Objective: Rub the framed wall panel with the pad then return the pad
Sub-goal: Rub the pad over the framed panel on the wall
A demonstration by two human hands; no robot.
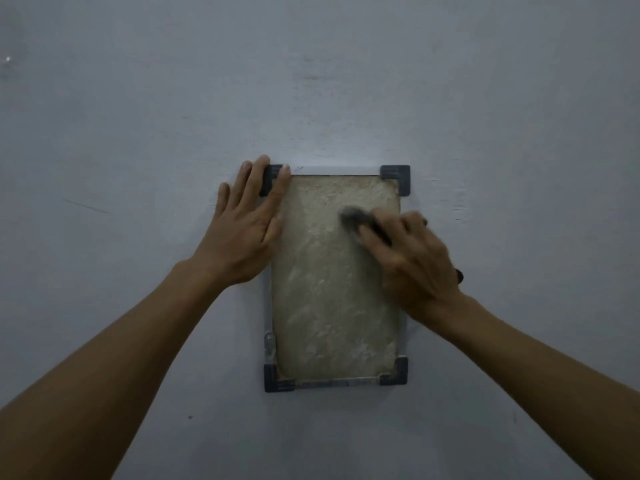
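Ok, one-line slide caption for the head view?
Right hand rubs pad on framed panel; left hand braces its corner.

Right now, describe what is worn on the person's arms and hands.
Both forearms are bare, with no sleeves in view. The left hand wears nothing visible: no glove, ring or watch. The right hand is also ungloved; a small dark item sits near its wrist, too blurred to identify.

A plain grey-blue painted wall [138,116] fills everything in front of me, dimly lit and darker toward the edges. Faint scuffs and scratches mark the paint, with a small bright speck [7,59] high at the far left.
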